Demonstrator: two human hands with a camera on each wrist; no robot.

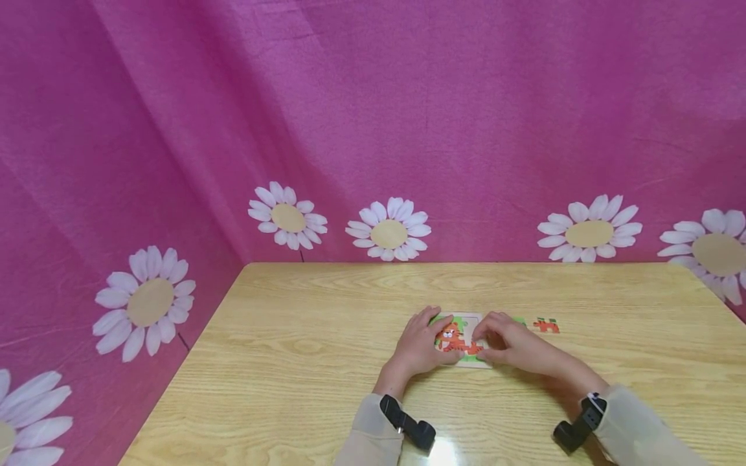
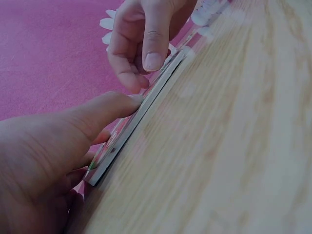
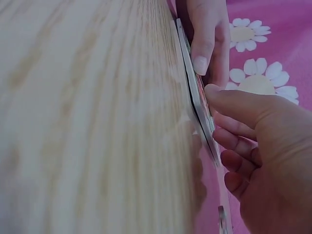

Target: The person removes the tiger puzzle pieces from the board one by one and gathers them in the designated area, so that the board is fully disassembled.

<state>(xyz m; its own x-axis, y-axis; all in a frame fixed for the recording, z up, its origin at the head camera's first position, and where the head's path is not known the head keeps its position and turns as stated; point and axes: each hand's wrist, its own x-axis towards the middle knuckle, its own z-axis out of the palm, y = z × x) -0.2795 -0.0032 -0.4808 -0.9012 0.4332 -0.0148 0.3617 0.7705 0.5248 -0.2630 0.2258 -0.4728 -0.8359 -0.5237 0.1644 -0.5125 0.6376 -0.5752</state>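
A small jigsaw puzzle (image 1: 473, 318) in a pale frame lies on the table, with an orange tiger on green and a bare pale patch at its upper right. My left hand (image 1: 418, 343) rests at its left side, thumb laid straight over the near part and fingers spread toward the far edge. From the right, my right hand (image 1: 519, 343) reaches over the puzzle with bent fingers, index and thumb apart. In the right wrist view that thumb (image 3: 239, 102) comes right to the board's edge (image 3: 192, 92), near the left thumb. No piece shows between the right fingers.
An orange loose puzzle piece (image 1: 546, 325) lies right of the puzzle, and a green piece (image 1: 520, 320) shows partly behind the right hand. The wooden table (image 1: 291, 349) ends at a pink curtain (image 1: 466, 129) with daisies. Each wrist wears a black camera.
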